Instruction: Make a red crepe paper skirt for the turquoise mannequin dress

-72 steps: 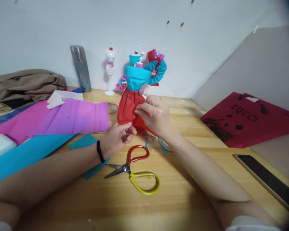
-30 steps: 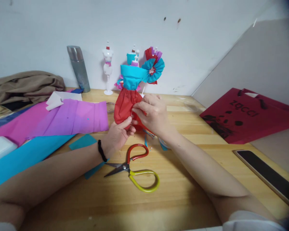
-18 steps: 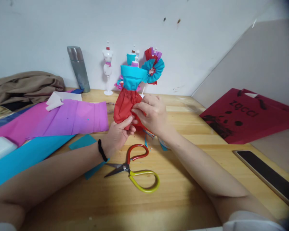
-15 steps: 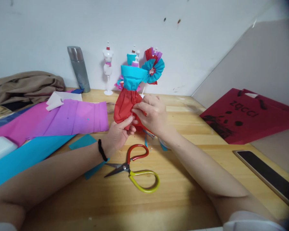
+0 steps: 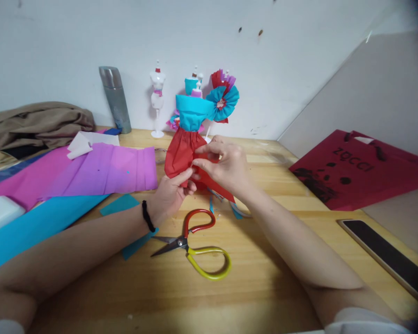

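Red skirt held beyond the scissors

The skirt hangs below a turquoise top, on the far side of the scissors. The left hand, with a black band at its wrist, grips the skirt's lower edge between thumb and fingers, just beyond the scissors. The right hand touches the skirt, also beyond the scissors, its thumb and forefinger a narrow gap apart at the fabric; the tips show small and soft, so I cannot tell whether they pinch anything thin.

The scissors lie spread on the table, blades pointing left. A turquoise scrap lies just left of them, partly hidden by the left forearm. Farther left of the scissors lie turquoise cloth and purple cloth. Well beyond the scissors stand a flask, a white mannequin and, somewhat to the right, a turquoise flower. A phone lies well right of the scissors, and a red bag rests beyond them on that side.
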Action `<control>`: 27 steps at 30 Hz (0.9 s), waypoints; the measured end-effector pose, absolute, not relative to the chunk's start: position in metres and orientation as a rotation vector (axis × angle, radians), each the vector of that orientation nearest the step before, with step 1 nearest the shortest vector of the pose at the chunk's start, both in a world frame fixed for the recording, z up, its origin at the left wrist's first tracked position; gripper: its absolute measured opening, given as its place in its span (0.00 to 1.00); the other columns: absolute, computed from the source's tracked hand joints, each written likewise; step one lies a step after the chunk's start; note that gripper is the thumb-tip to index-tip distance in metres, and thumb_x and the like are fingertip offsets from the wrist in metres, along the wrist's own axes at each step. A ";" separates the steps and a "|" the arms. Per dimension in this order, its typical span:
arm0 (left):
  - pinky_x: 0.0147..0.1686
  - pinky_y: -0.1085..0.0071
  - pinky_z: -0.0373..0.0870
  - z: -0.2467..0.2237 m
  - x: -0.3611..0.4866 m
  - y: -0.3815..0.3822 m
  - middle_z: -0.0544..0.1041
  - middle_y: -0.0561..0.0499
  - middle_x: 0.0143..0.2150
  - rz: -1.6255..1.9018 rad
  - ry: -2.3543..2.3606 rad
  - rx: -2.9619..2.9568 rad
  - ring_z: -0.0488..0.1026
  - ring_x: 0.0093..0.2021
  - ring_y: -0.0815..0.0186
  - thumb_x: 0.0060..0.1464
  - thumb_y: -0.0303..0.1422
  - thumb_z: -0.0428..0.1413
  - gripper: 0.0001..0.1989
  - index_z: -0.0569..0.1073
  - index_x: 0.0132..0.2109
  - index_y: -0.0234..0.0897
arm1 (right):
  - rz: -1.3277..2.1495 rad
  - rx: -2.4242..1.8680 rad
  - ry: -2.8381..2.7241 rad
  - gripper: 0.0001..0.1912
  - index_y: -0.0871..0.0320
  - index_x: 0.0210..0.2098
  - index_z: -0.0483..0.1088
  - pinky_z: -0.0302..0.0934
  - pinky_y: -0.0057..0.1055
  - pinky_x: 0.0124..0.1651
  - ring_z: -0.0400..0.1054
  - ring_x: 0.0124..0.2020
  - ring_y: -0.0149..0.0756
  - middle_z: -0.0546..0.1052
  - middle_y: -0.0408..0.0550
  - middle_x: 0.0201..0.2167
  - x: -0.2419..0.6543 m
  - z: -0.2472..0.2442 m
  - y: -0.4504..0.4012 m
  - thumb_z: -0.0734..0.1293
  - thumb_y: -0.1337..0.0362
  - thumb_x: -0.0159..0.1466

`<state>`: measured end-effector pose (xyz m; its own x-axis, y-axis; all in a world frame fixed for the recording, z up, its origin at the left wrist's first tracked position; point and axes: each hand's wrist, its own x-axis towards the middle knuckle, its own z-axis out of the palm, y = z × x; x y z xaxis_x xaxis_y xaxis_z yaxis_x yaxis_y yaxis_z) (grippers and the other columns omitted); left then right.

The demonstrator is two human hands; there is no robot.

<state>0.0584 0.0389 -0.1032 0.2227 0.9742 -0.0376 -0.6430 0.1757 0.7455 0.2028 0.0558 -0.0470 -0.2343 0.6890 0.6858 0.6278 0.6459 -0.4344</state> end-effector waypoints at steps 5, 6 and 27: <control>0.23 0.77 0.63 -0.106 0.058 0.039 0.79 0.52 0.28 1.236 0.565 0.708 0.71 0.23 0.73 0.52 0.27 0.65 0.02 0.78 0.34 0.34 | 0.318 -1.084 -1.834 0.06 0.56 0.24 0.74 0.61 0.33 0.31 0.67 0.27 0.34 0.74 0.43 0.25 0.200 -0.044 0.056 0.74 0.69 0.54; 0.23 0.77 0.63 -0.106 0.058 0.040 0.79 0.52 0.28 1.237 0.562 0.710 0.71 0.24 0.73 0.52 0.27 0.64 0.02 0.78 0.34 0.34 | 0.380 -1.088 -1.813 0.06 0.55 0.23 0.74 0.61 0.33 0.29 0.66 0.25 0.33 0.73 0.43 0.24 0.200 -0.044 0.056 0.73 0.69 0.54; 0.24 0.76 0.64 -0.108 0.056 0.045 0.80 0.50 0.28 1.236 0.547 0.752 0.71 0.23 0.73 0.50 0.29 0.64 0.03 0.78 0.34 0.33 | 1.107 -0.889 -1.532 0.17 0.55 0.19 0.70 0.68 0.31 0.23 0.71 0.17 0.34 0.74 0.40 0.14 0.192 -0.038 0.048 0.81 0.57 0.46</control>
<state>0.0557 0.0446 -0.1085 0.2551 0.9666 0.0256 -0.6313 0.1464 0.7616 0.1917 0.0476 -0.0385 -0.2243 0.9272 0.3000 0.0067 0.3093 -0.9509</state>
